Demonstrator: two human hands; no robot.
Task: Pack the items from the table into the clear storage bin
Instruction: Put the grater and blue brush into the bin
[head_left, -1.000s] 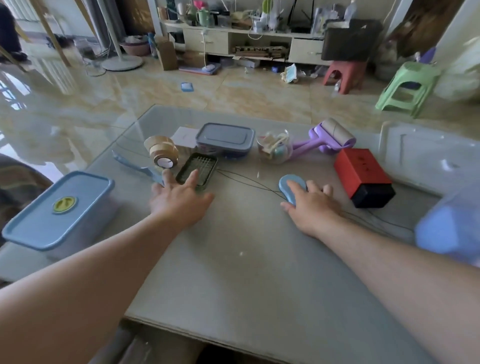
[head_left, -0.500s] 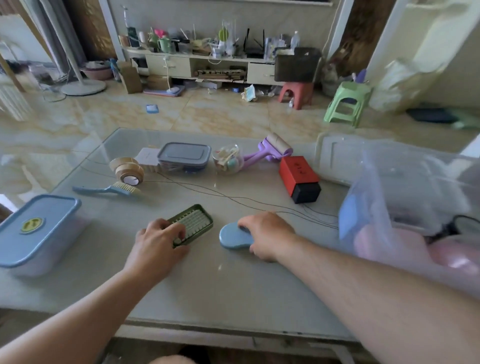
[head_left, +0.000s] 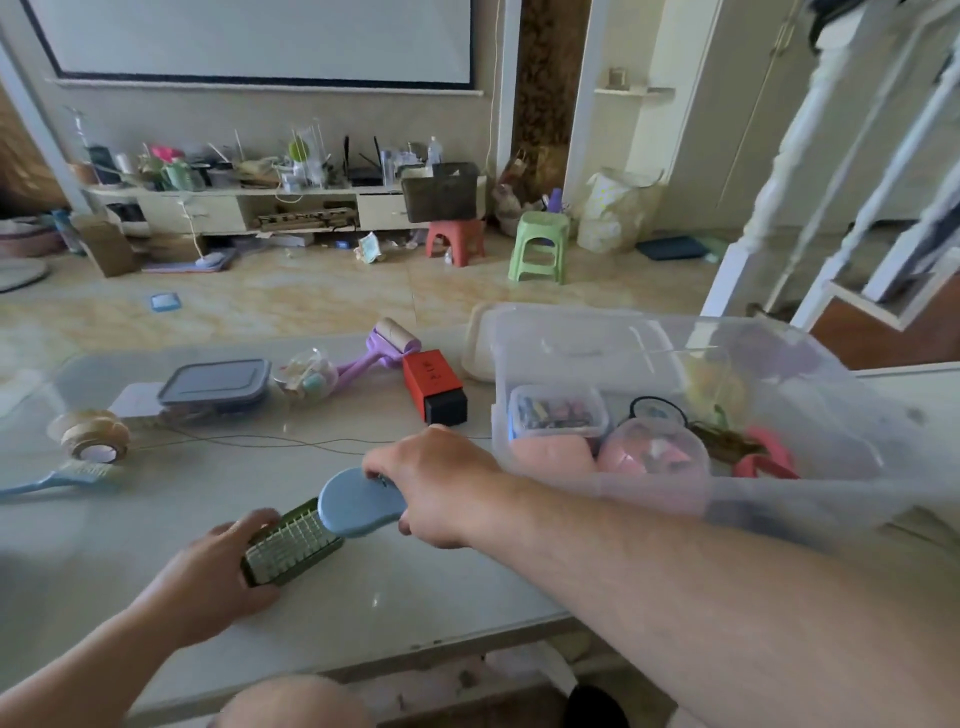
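Observation:
My right hand (head_left: 441, 488) grips a flat blue oval object (head_left: 358, 503) and holds it just above the glass table (head_left: 156, 545). My left hand (head_left: 208, 577) is closed on a green grid tray (head_left: 292, 550) near the table's front. The clear storage bin (head_left: 779, 405) stands on the right and holds a small lidded box, pink items and a black ring. Still on the table are a tape roll (head_left: 93, 435), a blue brush (head_left: 57, 477), a grey-lidded container (head_left: 215, 385), a clear ball of small items (head_left: 309, 375), a purple lint roller (head_left: 384, 348) and a red and black box (head_left: 435, 385).
A thin wire (head_left: 291, 441) runs across the table behind my hands. The bin's lid (head_left: 480, 343) lies behind the bin. Beyond the table are a red stool (head_left: 456, 239), a green stool (head_left: 540, 247) and a cluttered low cabinet. A white stair rail rises on the right.
Both hands pulled toward the front edge with their objects. The blue oval object has lifted off the table and now overlaps the green tray. The view swung right, showing the bin.

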